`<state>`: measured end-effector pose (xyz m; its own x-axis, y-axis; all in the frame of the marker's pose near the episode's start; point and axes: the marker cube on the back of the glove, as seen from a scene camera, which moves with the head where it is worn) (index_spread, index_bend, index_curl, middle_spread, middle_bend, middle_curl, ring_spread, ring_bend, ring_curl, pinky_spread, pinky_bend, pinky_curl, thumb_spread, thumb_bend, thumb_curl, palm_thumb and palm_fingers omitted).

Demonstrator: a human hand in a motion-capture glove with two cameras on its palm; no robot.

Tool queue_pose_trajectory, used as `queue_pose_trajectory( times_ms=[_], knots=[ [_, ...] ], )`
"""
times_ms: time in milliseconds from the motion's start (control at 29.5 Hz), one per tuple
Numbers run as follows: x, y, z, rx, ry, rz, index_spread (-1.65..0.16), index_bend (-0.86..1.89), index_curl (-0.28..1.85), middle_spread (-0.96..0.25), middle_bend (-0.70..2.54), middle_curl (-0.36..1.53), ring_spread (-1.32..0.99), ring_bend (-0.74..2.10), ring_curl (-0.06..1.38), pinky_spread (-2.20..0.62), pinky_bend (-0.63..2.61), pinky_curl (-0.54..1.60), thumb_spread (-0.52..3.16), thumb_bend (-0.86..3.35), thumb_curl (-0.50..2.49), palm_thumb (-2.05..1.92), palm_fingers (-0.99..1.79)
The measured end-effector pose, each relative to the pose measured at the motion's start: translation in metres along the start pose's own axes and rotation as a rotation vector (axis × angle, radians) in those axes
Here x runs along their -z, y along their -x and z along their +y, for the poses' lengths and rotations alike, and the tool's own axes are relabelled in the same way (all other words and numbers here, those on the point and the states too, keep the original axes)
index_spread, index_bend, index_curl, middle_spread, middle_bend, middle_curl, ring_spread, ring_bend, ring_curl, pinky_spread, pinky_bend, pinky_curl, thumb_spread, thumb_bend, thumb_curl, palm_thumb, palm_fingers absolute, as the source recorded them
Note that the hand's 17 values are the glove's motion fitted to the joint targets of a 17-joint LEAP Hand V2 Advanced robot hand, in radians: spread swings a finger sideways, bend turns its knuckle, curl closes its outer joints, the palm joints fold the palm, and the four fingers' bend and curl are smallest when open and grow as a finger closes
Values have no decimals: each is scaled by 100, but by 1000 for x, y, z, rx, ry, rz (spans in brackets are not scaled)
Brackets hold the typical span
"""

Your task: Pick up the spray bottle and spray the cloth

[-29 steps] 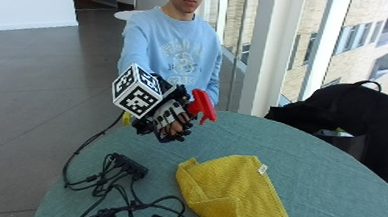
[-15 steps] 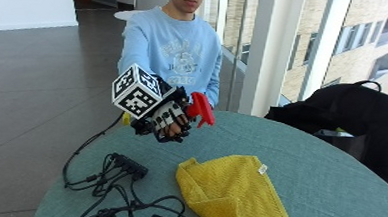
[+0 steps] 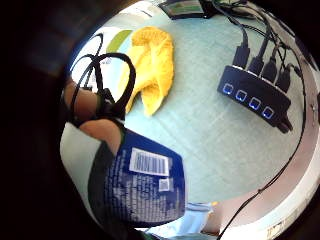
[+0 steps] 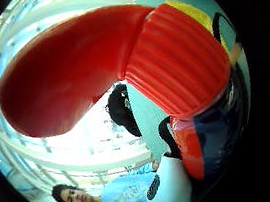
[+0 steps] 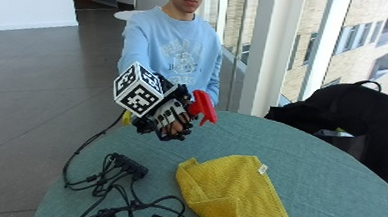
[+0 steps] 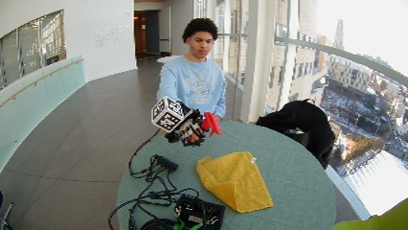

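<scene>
Filling the lower part of the outside view is a round teal worktop (image 5: pixel 323 175), set in a room with a dark tiled floor (image 5: pixel 42 80) on the left and tall windows (image 5: pixel 357 42) on the right, brick buildings showing behind the glass. At the lower left of the frame a black hub (image 5: pixel 130 165) lies on the worktop among loose black cables (image 5: pixel 93 183); in the little finger side palm view the same hub shows four small blue lights. Just right of the hub, in the lower centre, a yellow cloth (image 5: pixel 233 193) lies rumpled on the worktop, a small white tag at its upper right corner. At the right edge a black bag (image 5: pixel 354 114) sits beyond the worktop's rim, beside the windows.

Left of centre, a person in a light blue sweatshirt (image 5: pixel 177 50) stands behind the worktop and holds the gloved right hand (image 5: pixel 165 118) out above the worktop's far left edge, well clear of the surface. The fingers (image 5: pixel 173 121) are curled round the spray bottle (image 5: pixel 202 108), which is lifted in the air, above and to the upper left of the cloth and not touching it. Its red trigger head sticks out to the right of the hand; the thumb side palm view is filled with that red head, and the little finger side palm view shows the bottle's dark blue label with a barcode close against the palm.
</scene>
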<state>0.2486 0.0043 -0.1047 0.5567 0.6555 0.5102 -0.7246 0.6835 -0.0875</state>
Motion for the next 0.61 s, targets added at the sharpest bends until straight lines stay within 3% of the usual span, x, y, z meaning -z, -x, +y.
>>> queue_pose_trajectory(
  times_ms=[373, 611],
  knots=[
    [-6, 5, 1, 14, 1, -12, -21, 17, 52, -11, 26, 53, -3, 43, 42, 3, 33, 38, 45, -3, 75, 101, 117],
    [-18, 32, 11, 115, -11, -90, -21, 16, 52, -11, 26, 53, -3, 43, 42, 3, 33, 38, 44, -3, 75, 101, 117]
  ],
)
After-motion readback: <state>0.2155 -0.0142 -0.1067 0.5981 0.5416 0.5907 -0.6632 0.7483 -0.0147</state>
